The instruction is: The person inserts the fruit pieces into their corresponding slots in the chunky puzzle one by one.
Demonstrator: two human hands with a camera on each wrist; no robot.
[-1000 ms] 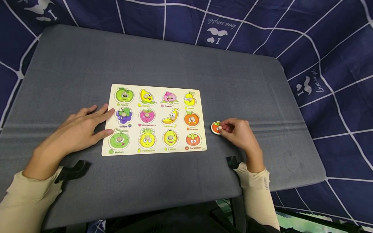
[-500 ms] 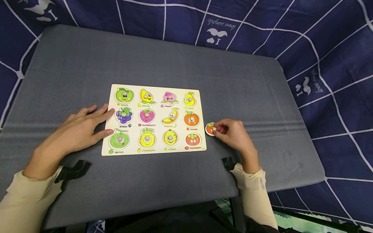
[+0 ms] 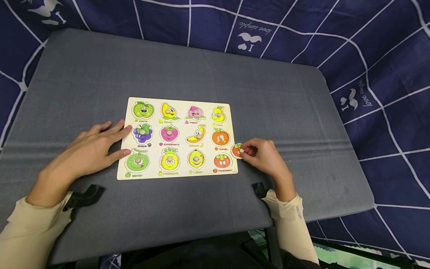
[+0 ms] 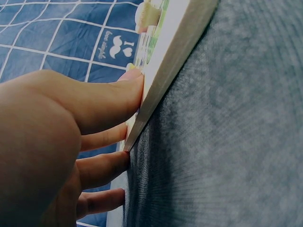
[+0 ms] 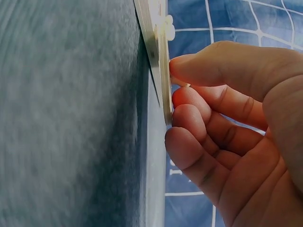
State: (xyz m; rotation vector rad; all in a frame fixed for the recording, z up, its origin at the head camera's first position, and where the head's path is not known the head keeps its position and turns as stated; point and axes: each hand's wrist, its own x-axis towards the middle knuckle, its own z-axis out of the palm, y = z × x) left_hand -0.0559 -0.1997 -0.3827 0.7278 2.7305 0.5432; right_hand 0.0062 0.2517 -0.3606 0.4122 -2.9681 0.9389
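Note:
A pale fruit puzzle board (image 3: pixel 183 160) lies flat on the grey table. Fruit pieces with small knobs sit in it, among them an orange (image 3: pixel 220 138) and a lemon (image 3: pixel 196 159). At bottom right, the persimmon picture (image 3: pixel 223 161) shows no knob. My right hand (image 3: pixel 265 155) pinches a round red-orange persimmon puzzle piece (image 3: pixel 236 151) by its knob, overlapping the board's right edge. In the right wrist view that piece's edge (image 5: pixel 165 80) stands just above the board. My left hand (image 3: pixel 89 151) rests at the board's left edge, its fingers straight and touching it.
Grey cloth covers the table (image 3: pixel 188 209) all around the board. A dark blue curtain (image 3: pixel 215 22) with white lines hangs along the back and right sides. Black bands (image 3: pixel 84 197) are at both wrists.
My right hand has moved left with the persimmon puzzle piece, from the table cloth to over the board's right edge. My left hand and the board have stayed put.

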